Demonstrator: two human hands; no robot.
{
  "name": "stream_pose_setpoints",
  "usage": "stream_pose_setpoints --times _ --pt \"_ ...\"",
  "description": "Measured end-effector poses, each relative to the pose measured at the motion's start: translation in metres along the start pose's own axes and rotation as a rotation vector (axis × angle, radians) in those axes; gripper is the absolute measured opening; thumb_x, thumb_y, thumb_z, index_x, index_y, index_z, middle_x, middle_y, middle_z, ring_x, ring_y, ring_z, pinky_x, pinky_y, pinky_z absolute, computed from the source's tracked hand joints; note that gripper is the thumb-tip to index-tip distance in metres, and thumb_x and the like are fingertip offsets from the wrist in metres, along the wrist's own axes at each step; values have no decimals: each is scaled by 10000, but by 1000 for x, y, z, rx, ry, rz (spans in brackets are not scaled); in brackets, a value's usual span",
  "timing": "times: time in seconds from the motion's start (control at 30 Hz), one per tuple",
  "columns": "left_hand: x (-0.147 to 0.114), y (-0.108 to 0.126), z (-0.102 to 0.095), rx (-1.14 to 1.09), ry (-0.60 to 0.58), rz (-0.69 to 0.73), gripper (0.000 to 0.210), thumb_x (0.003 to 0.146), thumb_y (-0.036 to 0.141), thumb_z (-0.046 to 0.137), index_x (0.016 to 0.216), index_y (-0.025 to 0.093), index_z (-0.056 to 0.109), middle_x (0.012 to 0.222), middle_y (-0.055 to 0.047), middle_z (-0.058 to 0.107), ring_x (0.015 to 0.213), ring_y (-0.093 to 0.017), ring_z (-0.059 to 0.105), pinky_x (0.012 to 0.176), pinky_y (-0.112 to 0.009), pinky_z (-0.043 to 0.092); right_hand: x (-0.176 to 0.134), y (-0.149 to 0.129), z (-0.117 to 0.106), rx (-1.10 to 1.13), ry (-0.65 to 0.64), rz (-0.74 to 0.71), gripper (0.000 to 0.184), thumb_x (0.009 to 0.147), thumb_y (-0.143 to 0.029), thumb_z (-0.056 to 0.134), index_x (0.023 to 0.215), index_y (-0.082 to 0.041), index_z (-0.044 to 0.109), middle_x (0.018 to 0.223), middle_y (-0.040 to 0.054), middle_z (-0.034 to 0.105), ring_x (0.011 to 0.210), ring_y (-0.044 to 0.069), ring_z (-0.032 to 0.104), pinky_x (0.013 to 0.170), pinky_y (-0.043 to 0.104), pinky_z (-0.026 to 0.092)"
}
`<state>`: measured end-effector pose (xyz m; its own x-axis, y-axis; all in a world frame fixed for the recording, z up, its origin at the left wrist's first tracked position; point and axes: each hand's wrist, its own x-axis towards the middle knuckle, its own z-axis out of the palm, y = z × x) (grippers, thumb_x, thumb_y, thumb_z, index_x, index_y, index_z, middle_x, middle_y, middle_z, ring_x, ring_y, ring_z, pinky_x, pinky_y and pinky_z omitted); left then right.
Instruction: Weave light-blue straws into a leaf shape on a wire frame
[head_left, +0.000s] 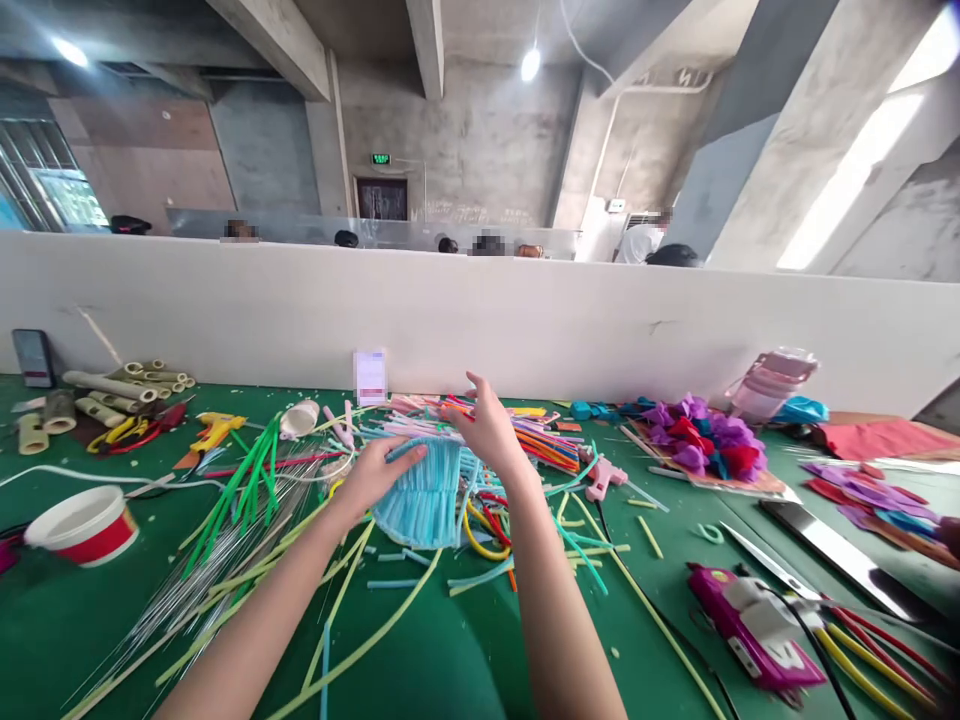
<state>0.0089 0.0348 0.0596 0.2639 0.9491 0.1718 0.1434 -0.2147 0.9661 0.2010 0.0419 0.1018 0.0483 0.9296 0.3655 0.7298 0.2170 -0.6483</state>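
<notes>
left hand (379,480): gripping the blue piece (429,500) by its upper edge, apparently to steady it
blue piece: mid-counter (420,655), between both forearms
right hand (486,425): looks open, fingers extended over stems (555,447)
stems: heaped close, likely for easy reach

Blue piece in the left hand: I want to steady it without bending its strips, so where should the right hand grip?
Likely the right edge of the blue piece, the right hand coming from the right with a light, flat pinch. The left hand holds the upper left, and the piece is broad with strips side by side, so pinching front to back should bend them least.
</notes>
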Motion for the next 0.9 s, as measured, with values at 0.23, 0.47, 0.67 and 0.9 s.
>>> stream_pose_setpoints --times 0.23,0.47,0.67,0.9 --pt "49 34 -16 185 -181 55 355 726 510 730 890 198 762 974 -51 764 975 -302 671 842 -355 502 24 54 -8 -98 8 259 618 879 -379 580 1409 -119 400 1202 224 609 1180 354 560 954 441 414" --pt "58 16 -31 304 -234 37 325 727 503 714 882 222 768 925 -47 779 924 -314 697 733 -325 527 31 67 7 49 -148 211 719 838 -202 617 1450 -132 246 886 57 740 725 182 700 667 255 497" --pt "57 8 -40 261 -167 31 331 588 402 833 882 255 794 987 -51 789 982 -346 700 793 -353 539 35 62 29 2 -103 191 721 858 -318 616 1450 -97 270 1024 154 718 872 244 696 720 305 493" --pt "58 3 -52 289 -235 -17 352 701 476 760 968 246 775 1035 -60 778 971 -319 709 766 -334 554 32 47 18 -117 -41 111 509 839 -140 527 1347 -160 532 979 116 731 760 239 679 710 314 458"
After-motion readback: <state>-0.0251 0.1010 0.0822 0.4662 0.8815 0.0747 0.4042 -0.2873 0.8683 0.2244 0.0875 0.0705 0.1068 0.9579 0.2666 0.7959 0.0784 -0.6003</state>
